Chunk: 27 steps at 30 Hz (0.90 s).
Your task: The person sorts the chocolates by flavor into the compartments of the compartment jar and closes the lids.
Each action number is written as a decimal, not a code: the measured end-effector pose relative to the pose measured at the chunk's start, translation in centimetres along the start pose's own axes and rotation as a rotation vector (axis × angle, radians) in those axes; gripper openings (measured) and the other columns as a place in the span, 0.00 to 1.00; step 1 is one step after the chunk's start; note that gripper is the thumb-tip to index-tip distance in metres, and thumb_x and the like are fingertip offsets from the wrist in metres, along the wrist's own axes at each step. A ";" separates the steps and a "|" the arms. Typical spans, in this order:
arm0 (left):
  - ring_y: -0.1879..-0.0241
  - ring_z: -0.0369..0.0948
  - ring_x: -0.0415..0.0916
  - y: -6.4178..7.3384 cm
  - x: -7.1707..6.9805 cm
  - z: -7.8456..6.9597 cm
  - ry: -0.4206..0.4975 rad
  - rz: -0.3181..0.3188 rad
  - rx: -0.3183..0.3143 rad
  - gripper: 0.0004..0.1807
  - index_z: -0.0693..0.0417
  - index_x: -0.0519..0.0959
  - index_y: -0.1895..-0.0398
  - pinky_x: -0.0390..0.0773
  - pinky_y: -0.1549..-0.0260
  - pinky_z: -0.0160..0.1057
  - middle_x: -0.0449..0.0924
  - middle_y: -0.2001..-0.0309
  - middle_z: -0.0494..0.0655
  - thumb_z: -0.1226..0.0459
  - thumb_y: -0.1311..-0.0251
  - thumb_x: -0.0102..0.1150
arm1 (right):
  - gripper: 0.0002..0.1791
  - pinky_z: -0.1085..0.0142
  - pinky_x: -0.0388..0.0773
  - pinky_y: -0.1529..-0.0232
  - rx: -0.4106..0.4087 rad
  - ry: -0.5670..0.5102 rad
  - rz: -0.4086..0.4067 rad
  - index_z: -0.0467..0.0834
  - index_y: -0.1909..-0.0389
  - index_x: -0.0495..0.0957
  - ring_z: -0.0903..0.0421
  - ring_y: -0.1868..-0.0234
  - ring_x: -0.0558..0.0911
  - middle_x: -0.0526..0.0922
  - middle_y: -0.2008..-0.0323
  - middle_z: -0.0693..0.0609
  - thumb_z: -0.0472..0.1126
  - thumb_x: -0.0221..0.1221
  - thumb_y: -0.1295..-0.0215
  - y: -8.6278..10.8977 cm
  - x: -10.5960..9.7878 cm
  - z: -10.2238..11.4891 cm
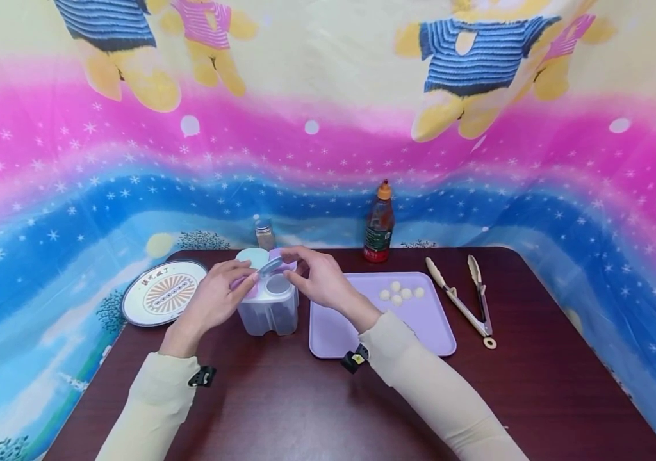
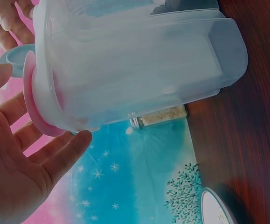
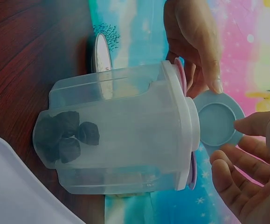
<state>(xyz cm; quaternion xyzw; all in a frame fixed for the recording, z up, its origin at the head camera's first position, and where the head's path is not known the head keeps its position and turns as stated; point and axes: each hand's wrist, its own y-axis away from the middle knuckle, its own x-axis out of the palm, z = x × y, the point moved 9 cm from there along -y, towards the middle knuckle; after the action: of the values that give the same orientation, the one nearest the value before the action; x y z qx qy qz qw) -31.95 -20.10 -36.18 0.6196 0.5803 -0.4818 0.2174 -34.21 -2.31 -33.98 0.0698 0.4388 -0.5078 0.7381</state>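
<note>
A translucent container (image 1: 270, 314) with round coloured lids stands on the table, left of the middle. My right hand (image 1: 325, 278) pinches a blue-grey round lid (image 3: 216, 122) by its edge, tilted above an uncovered round opening (image 1: 278, 283). The tip of my left thumb meets the far edge of that lid. My left hand (image 1: 218, 291) has its other fingers loosely extended by the pink lid (image 2: 34, 100). Dark lumps (image 3: 69, 137) lie in the compartment facing the right wrist camera. Mint (image 1: 252, 257) and purple lids (image 1: 287, 256) sit on the container's back side.
Several small pale balls (image 1: 405, 294) rest on a purple tray (image 1: 334, 342) right of the container. Metal tongs (image 1: 469, 310) lie further right. A sauce bottle (image 1: 378, 230) and a small glass jar (image 1: 264, 235) stand at the back. A patterned plate (image 1: 149, 314) is at left.
</note>
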 end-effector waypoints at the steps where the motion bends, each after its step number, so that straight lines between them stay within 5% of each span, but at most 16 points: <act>1: 0.28 0.57 0.61 0.0 0.0 0.0 0.001 0.003 -0.002 0.27 0.60 0.81 0.41 0.61 0.30 0.62 0.74 0.33 0.58 0.48 0.26 0.47 | 0.24 0.70 0.79 0.67 0.002 -0.007 0.000 0.53 0.37 0.76 0.61 0.61 0.81 0.86 0.52 0.55 0.45 0.64 0.33 0.1 0.0 -0.1; 7: 0.27 0.57 0.60 0.0 0.0 0.0 0.016 0.011 -0.016 0.30 0.59 0.81 0.41 0.59 0.29 0.61 0.73 0.32 0.57 0.45 0.25 0.43 | 0.18 0.70 0.80 0.61 -0.007 -0.051 0.006 0.50 0.42 0.78 0.62 0.60 0.82 0.87 0.52 0.56 0.46 0.63 0.32 0.4 0.0 -0.4; 20: 0.28 0.57 0.60 0.0 0.1 0.0 0.020 0.009 -0.012 0.31 0.61 0.80 0.41 0.59 0.29 0.60 0.73 0.32 0.58 0.45 0.24 0.42 | 0.16 0.70 0.81 0.67 0.064 -0.071 0.038 0.53 0.45 0.81 0.61 0.61 0.81 0.86 0.60 0.57 0.45 0.60 0.32 2.0 1.1 -2.9; 27: 0.28 0.57 0.60 0.0 0.0 -0.1 0.017 0.008 -0.016 0.31 0.60 0.80 0.40 0.59 0.29 0.60 0.73 0.32 0.58 0.45 0.24 0.41 | 0.19 0.72 0.78 0.69 0.027 -0.043 -0.035 0.52 0.48 0.83 0.63 0.65 0.81 0.86 0.65 0.59 0.56 0.65 0.36 2.0 1.4 -2.4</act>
<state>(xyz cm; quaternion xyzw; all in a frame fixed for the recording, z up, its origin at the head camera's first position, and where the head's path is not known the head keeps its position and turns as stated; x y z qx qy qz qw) -31.91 -20.03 -36.18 0.6241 0.5834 -0.4712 0.2194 -33.85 -0.99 -37.10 0.0615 0.4172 -0.5278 0.7373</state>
